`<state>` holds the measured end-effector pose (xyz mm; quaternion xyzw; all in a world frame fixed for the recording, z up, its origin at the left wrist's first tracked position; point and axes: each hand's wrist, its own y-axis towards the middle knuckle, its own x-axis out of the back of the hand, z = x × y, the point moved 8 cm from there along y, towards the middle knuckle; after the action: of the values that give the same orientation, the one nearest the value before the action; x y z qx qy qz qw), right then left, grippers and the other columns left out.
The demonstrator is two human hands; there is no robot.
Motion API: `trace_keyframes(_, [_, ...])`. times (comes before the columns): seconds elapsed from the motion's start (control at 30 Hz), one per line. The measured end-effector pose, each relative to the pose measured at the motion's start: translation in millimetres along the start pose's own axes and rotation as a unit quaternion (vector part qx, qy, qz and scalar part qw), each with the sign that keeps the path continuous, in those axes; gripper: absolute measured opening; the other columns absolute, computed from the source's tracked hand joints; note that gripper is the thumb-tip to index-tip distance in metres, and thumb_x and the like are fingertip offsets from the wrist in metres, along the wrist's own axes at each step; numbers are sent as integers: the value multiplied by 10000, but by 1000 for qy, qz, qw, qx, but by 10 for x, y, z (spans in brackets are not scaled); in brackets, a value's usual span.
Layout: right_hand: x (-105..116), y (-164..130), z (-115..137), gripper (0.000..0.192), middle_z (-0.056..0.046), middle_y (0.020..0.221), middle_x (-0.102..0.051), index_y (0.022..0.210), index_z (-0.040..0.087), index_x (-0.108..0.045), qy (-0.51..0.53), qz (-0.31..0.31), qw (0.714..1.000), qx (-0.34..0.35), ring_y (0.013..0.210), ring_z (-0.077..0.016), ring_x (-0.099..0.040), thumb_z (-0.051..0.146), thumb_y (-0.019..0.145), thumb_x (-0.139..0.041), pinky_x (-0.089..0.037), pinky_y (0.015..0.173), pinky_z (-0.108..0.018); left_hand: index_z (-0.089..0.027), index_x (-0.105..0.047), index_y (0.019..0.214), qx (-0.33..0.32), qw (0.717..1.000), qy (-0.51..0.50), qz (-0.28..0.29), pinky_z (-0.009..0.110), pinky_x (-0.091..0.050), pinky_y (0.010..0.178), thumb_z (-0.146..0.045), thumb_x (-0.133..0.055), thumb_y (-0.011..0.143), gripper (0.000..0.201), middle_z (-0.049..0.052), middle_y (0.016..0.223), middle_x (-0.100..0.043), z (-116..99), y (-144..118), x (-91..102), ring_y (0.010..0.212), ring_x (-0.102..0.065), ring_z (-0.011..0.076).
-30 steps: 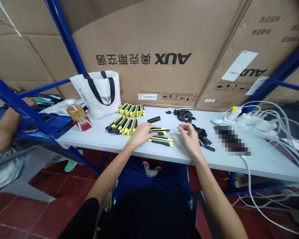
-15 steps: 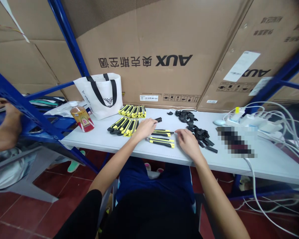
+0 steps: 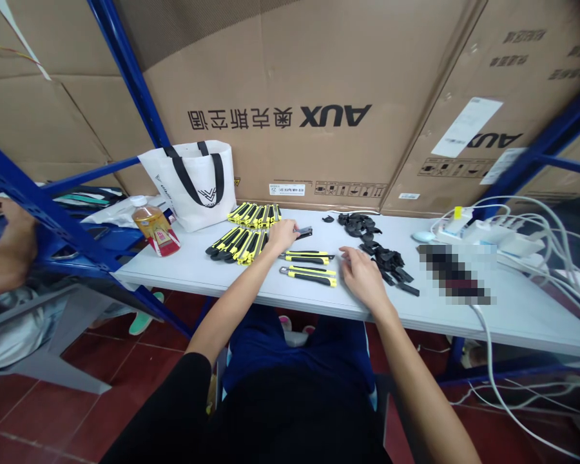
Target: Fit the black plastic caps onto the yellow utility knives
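Note:
My left hand reaches across the table with its fingertips closed on a dark, metallic-looking flat strip; its exact kind is too small to make out. In front of that hand lie two yellow-and-black utility knives, the nearer knife and the farther knife, side by side. My right hand rests on the table just right of their ends, fingers loosely bent and apart, holding nothing visible. Beside it spreads a pile of small black plastic parts. Left of my left hand, several similar utility knives lie in rows.
A white tote bag and a drink bottle stand at the table's left. White power strips and cables crowd the right, beside a blurred-out object. Large cartons back the table. Another person's arm shows far left.
My left hand has moved up and away from the knives to the dark strip. My right hand's fingertips have come away from the end of the farther knife.

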<state>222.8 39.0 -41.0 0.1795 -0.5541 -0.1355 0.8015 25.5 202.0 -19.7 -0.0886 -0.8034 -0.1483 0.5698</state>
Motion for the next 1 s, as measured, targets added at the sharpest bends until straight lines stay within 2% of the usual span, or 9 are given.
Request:
trace_keyframes(0.17, [1, 2, 3, 374, -152, 1192, -744, 1345, 234, -612, 13, -13, 1000, 6, 1167, -373, -643, 294, 1018, -442, -495, 941, -523, -219, -797, 1057, -7, 999, -27, -28, 346, -535, 950, -332, -700, 1004, 157, 83, 1091, -810, -27, -55, 107, 1065, -737, 260])
trace_keyframes(0.27, [58, 2, 9, 392, -149, 1198, -739, 1370, 242, -600, 44, -27, 999, -2, 1133, -359, -657, 287, 1018, -435, -502, 960, -529, -219, -785, 1048, -30, 997, -46, -60, 376, -514, 1011, -340, -668, 1027, 170, 94, 1148, -793, -119, -235, 277, 1123, -711, 275])
trace_keyframes(0.37, [205, -1, 71, 395, -155, 1284, -704, 1403, 245, -587, 95, -68, 993, -2, 1161, -346, -654, 364, 1058, -435, -492, 1035, -539, -220, -761, 996, -119, 981, -110, -103, 386, -491, 1062, -334, -670, 1029, 150, 69, 1137, -778, -271, -574, 480, 1141, -690, 267])
trace_keyframes(0.43, [283, -3, 169, 423, -150, 1359, -667, 1430, 263, -574, 152, -79, 985, 24, 1249, -339, -626, 459, 1064, -495, -481, 1092, -526, -225, -747, 971, -170, 966, -164, -102, 382, -492, 1065, -349, -674, 1029, 155, 50, 1111, -773, -327, -827, 532, 1116, -692, 254])
trace_keyframes(0.57, [265, -15, 398, 363, -109, 1424, -640, 1296, 307, -662, 282, -11, 955, 94, 1344, -302, -600, 526, 1006, -656, -478, 1142, -491, -228, -741, 914, -206, 944, -251, -48, 365, -506, 1060, -352, -720, 998, 152, 39, 1133, -771, -341, -1188, 410, 1110, -706, 242])
trace_keyframes(0.63, [226, -31, 472, 247, -95, 1361, -676, 1103, 293, -720, 320, 31, 940, 112, 1298, -290, -639, 511, 992, -688, -478, 1143, -489, -227, -744, 902, -213, 937, -275, -27, 354, -512, 1058, -345, -729, 992, 149, 39, 1142, -773, -348, -1284, 320, 1111, -713, 236])
trace_keyframes(0.73, [213, -42, 488, 233, -86, 1248, -726, 939, 276, -729, 357, 56, 926, 112, 1208, -282, -687, 501, 988, -695, -491, 1125, -493, -233, -752, 980, -212, 938, -273, -27, 346, -516, 1051, -358, -736, 995, 127, 42, 1160, -770, -359, -1358, 240, 1130, -709, 234])
trace_keyframes(0.9, [261, 14, 183, 261, -63, 1136, -770, 940, 274, -754, 413, -15, 911, 8, 1119, -279, -707, 535, 936, -741, -523, 1076, -483, -239, -719, 1280, -198, 971, -135, -20, 422, -468, 1112, -510, -773, 956, 426, 80, 1322, -722, -382, -1411, 123, 1265, -634, 295])
trace_keyframes(1.0, [263, 27, -103, 308, -43, 1012, -761, 935, 257, -741, 443, -91, 887, -90, 989, -259, -706, 560, 893, -772, -563, 972, -443, -243, -724, 1317, -213, 973, -85, 10, 426, -445, 1123, -510, -732, 988, 424, 76, 1326, -705, -402, -1453, 10, 1284, -607, 296])
